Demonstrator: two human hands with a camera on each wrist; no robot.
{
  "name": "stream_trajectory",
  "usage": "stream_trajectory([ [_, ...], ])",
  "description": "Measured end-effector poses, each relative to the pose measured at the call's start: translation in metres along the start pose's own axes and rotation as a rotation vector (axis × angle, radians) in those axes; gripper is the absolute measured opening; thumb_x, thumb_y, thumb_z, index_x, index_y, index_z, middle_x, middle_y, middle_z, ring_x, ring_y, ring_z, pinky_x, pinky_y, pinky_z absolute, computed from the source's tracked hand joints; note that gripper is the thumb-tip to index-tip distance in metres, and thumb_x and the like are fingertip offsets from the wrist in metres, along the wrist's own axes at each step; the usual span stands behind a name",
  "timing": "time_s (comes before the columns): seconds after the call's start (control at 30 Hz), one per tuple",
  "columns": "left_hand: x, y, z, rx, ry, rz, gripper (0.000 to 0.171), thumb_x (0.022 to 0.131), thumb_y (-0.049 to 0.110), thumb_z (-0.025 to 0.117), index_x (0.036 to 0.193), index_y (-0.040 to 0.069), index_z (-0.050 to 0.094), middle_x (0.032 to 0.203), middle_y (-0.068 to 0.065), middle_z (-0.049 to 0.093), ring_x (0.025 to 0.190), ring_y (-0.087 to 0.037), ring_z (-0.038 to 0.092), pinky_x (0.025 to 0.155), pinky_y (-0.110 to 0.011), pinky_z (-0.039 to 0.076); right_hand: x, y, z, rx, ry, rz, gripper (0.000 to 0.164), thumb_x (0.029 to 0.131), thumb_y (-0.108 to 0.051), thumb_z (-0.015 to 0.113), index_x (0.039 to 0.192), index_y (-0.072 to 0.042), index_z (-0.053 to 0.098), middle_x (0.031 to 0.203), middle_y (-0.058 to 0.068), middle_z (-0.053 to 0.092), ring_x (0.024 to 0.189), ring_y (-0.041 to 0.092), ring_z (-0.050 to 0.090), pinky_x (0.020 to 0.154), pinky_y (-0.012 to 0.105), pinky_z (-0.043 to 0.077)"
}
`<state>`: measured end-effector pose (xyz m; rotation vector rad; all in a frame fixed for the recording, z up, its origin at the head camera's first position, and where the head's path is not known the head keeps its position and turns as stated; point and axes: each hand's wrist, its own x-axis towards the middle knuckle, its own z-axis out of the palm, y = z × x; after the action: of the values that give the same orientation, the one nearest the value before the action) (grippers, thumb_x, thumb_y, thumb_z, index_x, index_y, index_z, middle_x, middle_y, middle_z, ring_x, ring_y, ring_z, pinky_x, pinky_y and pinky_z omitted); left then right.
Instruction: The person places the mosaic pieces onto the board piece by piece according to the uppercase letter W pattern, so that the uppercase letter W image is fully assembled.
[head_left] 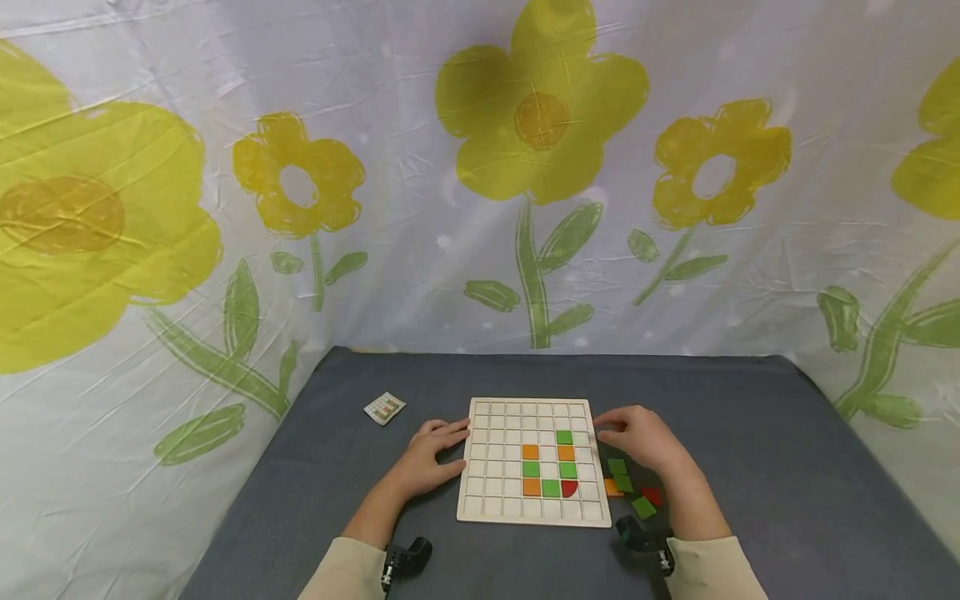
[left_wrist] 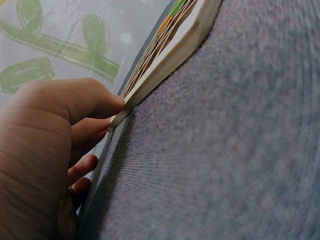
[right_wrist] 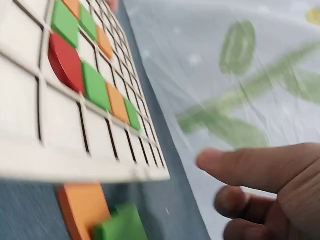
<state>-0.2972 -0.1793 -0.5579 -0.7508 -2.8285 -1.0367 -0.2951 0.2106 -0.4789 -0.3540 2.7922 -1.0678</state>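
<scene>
A pale wooden grid board (head_left: pixel 498 507) lies on the dark cloth, with several orange and green squares and one red rounded piece (head_left: pixel 569 489) set in its cells. My left hand (head_left: pixel 429 460) rests at the board's left edge, fingertips against its upper part and thumb lower down. Seen from the left wrist, the thumb (left_wrist: pixel 107 101) touches the wooden rim. Beyond the board's right edge, my right hand (head_left: pixel 647 437) is bent with fingertips close to that edge. The right wrist view shows that hand (right_wrist: pixel 265 187) apart from the board, with nothing between thumb and fingers.
Loose pieces lie right of the board: several green squares (head_left: pixel 643 507), an orange piece (head_left: pixel 613 488) partly beside the rim, and red (head_left: pixel 651 497) near the right wrist. A small printed card (head_left: pixel 385 408) sits at the back left. A flowered curtain (head_left: pixel 420 275) rises behind the table.
</scene>
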Motion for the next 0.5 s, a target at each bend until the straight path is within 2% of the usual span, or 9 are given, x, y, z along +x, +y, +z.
stream_trajectory([
  [0.23, -0.001, -0.001, 0.002, -0.022, 0.001, 0.016, 0.055, 0.095, 0.02, 0.072, 0.146, 0.004, 0.059, 0.157, -0.004, 0.047, 0.135, -0.032, 0.04, 0.107, -0.062, 0.03, -0.014, 0.019, -0.016, 0.026, -0.061, 0.022, 0.017, 0.096, -0.012, 0.072, 0.108, -0.001, 0.076, 0.084, 0.004, 0.057, 0.076, 0.021, 0.05, 0.068, 0.039, 0.043],
  [0.4, -0.001, -0.001, 0.001, -0.015, -0.003, 0.022, 0.055, 0.095, 0.02, 0.072, 0.146, 0.004, 0.058, 0.157, -0.005, 0.047, 0.135, -0.033, 0.04, 0.107, -0.063, 0.03, -0.029, 0.034, -0.02, 0.019, -0.144, 0.048, 0.013, 0.094, -0.013, 0.074, 0.104, -0.004, 0.075, 0.087, 0.0, 0.063, 0.078, 0.019, 0.056, 0.069, 0.039, 0.047],
  [0.5, -0.001, -0.002, 0.0, -0.008, 0.003, 0.016, 0.055, 0.095, 0.02, 0.072, 0.146, 0.004, 0.059, 0.157, -0.004, 0.048, 0.135, -0.033, 0.04, 0.106, -0.063, 0.031, -0.035, 0.04, -0.02, 0.005, -0.2, 0.022, 0.015, 0.092, -0.014, 0.077, 0.104, -0.005, 0.075, 0.084, 0.0, 0.064, 0.075, 0.018, 0.056, 0.067, 0.037, 0.047],
])
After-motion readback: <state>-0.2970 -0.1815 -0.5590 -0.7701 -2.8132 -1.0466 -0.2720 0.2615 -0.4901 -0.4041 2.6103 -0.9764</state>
